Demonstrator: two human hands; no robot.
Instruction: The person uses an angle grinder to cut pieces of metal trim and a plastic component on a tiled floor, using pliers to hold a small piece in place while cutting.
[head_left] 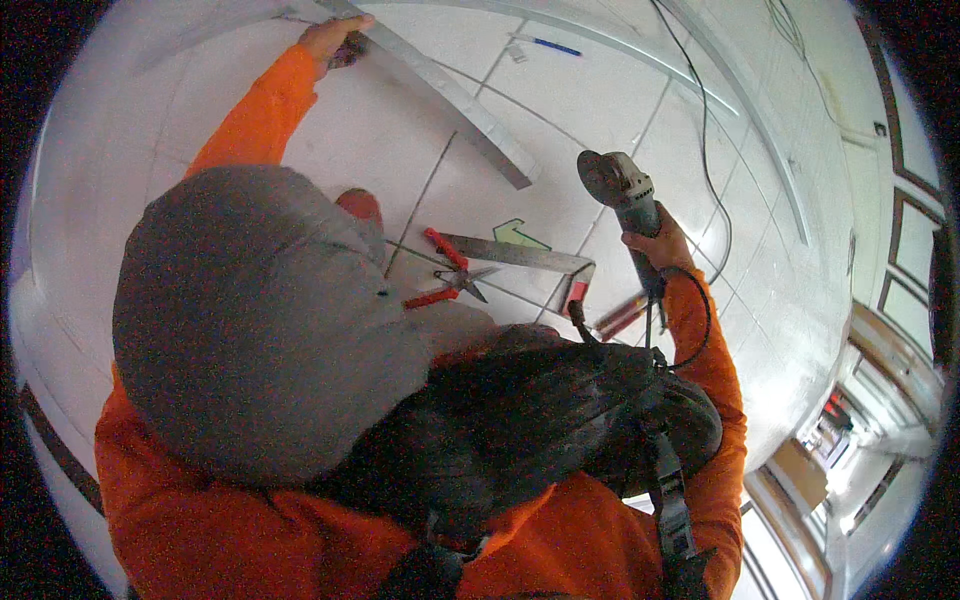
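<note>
My left hand [333, 42] is closed round the far end of a long metal profile [440, 95], which slants across the tiled floor toward the middle. In my right hand [662, 243] is an angle grinder [634, 205], gripped by its dark body. Its round disc points up and left, apart from the profile's near end. Between my arms, red-handled snips [458, 278] lie on the floor with their jaws apart. Beside them rests a steel square [520, 254] with a red-marked short arm. A flat pale-green arrow-shaped piece [522, 235] lies just beyond the square.
A black cable [706, 130] runs over the floor past the grinder. Further metal strips [765, 130] lie at the far right. Toward the far side is a blue pen [557, 46]. A red, stick-like tool [622, 316] lies near my right forearm. A black bag [520, 410] hangs against me.
</note>
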